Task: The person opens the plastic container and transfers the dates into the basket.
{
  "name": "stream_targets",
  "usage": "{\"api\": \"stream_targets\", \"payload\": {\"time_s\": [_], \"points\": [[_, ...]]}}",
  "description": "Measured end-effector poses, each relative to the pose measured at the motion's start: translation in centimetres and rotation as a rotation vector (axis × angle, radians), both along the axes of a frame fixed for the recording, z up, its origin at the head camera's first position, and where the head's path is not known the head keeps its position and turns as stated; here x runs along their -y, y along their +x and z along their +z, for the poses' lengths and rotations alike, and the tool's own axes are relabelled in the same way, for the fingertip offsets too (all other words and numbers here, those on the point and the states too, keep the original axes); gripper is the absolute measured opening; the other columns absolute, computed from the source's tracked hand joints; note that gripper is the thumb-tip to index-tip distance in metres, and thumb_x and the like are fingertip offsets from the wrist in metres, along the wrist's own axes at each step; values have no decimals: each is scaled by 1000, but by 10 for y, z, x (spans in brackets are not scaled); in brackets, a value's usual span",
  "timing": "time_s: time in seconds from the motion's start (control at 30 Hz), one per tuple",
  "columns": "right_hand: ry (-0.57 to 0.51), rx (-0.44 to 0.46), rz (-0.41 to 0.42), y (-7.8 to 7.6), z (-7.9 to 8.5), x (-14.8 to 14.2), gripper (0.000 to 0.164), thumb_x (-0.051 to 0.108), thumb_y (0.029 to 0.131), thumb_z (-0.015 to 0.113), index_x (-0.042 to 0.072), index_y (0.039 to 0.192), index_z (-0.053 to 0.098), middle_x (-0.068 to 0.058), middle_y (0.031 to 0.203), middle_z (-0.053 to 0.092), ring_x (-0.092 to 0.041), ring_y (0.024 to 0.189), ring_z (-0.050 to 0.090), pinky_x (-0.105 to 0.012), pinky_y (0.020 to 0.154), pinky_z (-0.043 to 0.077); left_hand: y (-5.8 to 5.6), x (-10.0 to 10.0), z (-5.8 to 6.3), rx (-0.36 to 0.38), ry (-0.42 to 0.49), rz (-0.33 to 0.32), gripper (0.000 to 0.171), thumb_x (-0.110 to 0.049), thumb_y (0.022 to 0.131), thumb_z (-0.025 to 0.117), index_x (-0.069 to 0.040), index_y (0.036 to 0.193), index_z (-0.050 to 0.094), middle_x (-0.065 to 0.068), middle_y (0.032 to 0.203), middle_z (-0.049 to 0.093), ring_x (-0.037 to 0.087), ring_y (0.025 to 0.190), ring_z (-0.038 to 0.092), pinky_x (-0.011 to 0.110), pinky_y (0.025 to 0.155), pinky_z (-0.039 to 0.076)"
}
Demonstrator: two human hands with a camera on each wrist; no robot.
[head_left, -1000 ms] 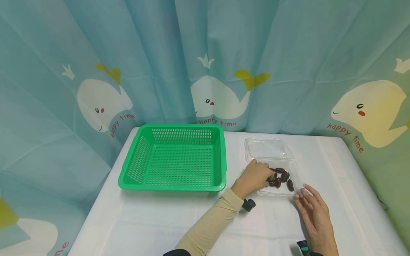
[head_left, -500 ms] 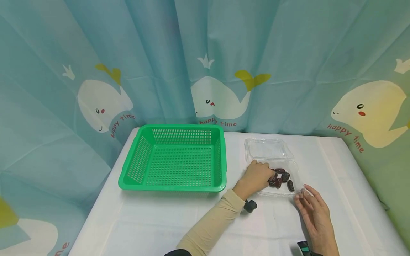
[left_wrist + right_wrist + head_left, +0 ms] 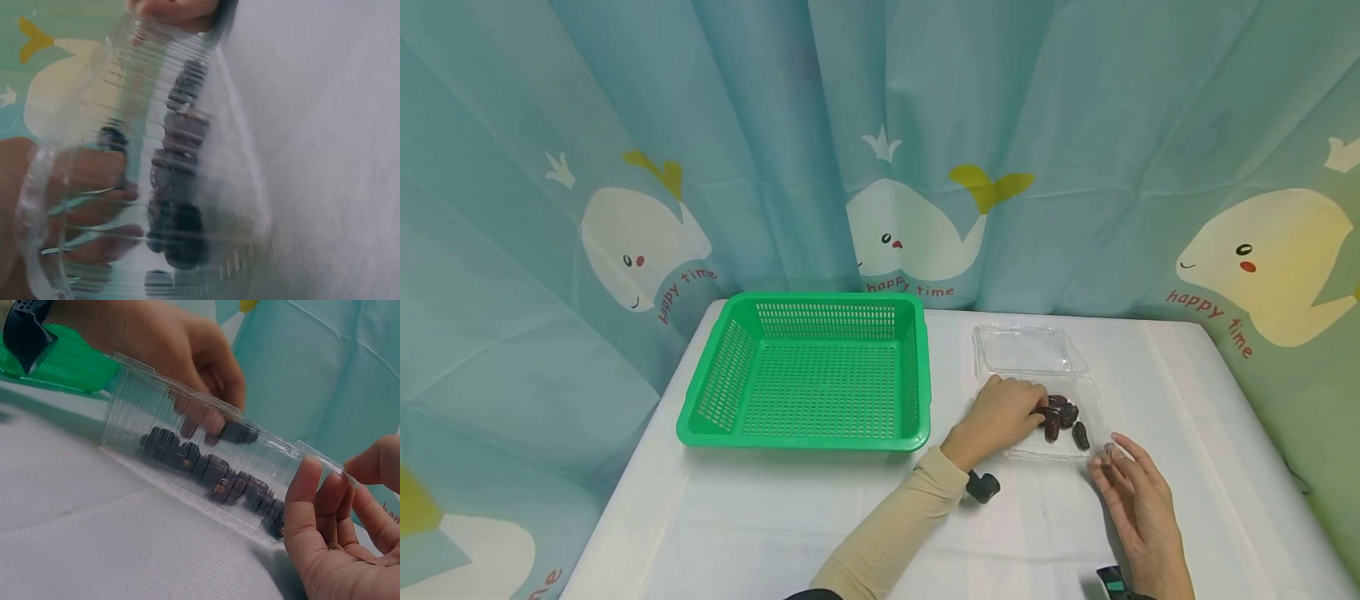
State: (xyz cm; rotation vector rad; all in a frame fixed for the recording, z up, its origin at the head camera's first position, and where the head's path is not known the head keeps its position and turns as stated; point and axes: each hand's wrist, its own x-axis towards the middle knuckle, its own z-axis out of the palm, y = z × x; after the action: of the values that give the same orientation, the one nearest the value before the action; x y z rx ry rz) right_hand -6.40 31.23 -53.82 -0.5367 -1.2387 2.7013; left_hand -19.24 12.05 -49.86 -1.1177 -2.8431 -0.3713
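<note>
A clear plastic clamshell box point(image 3: 1093, 392) lies open on the table, its lid point(image 3: 1030, 348) folded back behind. Several dark, wrinkled dates point(image 3: 1068, 415) rest in its base. My left hand point(image 3: 1000, 417) reaches into the box from the left and pinches one date point(image 3: 240, 432), which the right wrist view shows raised above the others. At the front right corner, my right hand point(image 3: 1138, 504) holds the box's rim between thumb and fingers. Through the ribbed wall in the left wrist view, the pinched date point(image 3: 113, 139) appears by the fingertips, apart from the row of dates point(image 3: 178, 181).
A green plastic basket point(image 3: 917, 375) with slotted sides stands left of the box, with nothing in it. White cloth covers the table point(image 3: 737, 517). A blue-green curtain point(image 3: 1097, 167) printed with whales hangs behind it.
My left hand has pinched a date and raised it a little, and the nearby dates have shifted slightly. My right hand stays at the box's corner; the basket has not moved.
</note>
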Motion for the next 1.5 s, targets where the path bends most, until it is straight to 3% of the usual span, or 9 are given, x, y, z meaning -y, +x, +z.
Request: {"api": "stream_targets", "payload": {"time_s": [0.1, 0.3, 0.5, 0.73, 0.97, 1.1, 1.23, 1.5], "points": [[-4, -1, 3, 0, 1, 0, 28, 0, 107, 52, 14, 123, 70, 0, 102, 62, -11, 91, 68, -23, 88, 61, 3, 0, 4, 32, 140, 4, 15, -38, 100, 71, -30, 112, 74, -19, 98, 74, -4, 88, 63, 13, 75, 41], [9, -18, 8, 1, 1, 1, 28, 0, 107, 51, 14, 124, 69, 0, 102, 62, -11, 91, 69, -22, 88, 61, 13, 3, 18, 224, 438, 45, 19, -30, 101, 70, -24, 119, 73, -15, 108, 75, -8, 87, 63, 1, 73, 39], [19, -22, 6, 0, 1, 2, 28, 1, 107, 52, 14, 125, 69, 0, 101, 63, -11, 91, 68, -22, 88, 61, 20, 12, 34, 285, 582, 29, 20, -24, 100, 71, -20, 120, 73, -10, 105, 76, -12, 78, 55, 2, 65, 40], [-7, -27, 5, -1, 1, 1, 28, -1, 107, 51, 13, 122, 70, 0, 99, 65, -11, 90, 69, -23, 87, 61, 23, 42, 70, 275, 604, -17, 19, -24, 101, 71, -19, 119, 73, -8, 110, 75, -8, 85, 62, 4, 68, 42], [1, -20, 3, 1, 1, -1, 29, 0, 107, 51, 14, 124, 69, 0, 100, 65, -11, 91, 69, -23, 88, 61, 12, 83, 100, 261, 623, -22, 16, -21, 99, 73, -17, 115, 74, -5, 109, 75, 1, 88, 67, 13, 77, 50], [5, -23, 8, 1, 1, -1, 29, 0, 107, 51, 14, 125, 68, 0, 100, 64, -11, 91, 69, -23, 89, 61, 0, 107, 107, 299, 656, -7, 16, -16, 99, 73, -13, 114, 74, 0, 110, 76, 10, 89, 68, 19, 81, 54], [-21, -36, 10, 1, 0, 0, 30, -1, 107, 50, 14, 124, 69, -1, 100, 64, -11, 91, 69, -23, 88, 61, -12, 131, 110, 344, 649, 49, 15, -15, 99, 73, -12, 114, 74, 2, 109, 76, 15, 90, 68, 21, 79, 54], [-38, -26, 13, 0, -1, 0, 29, -1, 107, 50, 14, 123, 70, -1, 98, 65, -11, 90, 68, -23, 88, 61, -40, 175, 106, 462, 582, 127, 19, -20, 100, 71, -14, 119, 73, 5, 114, 73, 18, 94, 68, 28, 77, 54]]}}
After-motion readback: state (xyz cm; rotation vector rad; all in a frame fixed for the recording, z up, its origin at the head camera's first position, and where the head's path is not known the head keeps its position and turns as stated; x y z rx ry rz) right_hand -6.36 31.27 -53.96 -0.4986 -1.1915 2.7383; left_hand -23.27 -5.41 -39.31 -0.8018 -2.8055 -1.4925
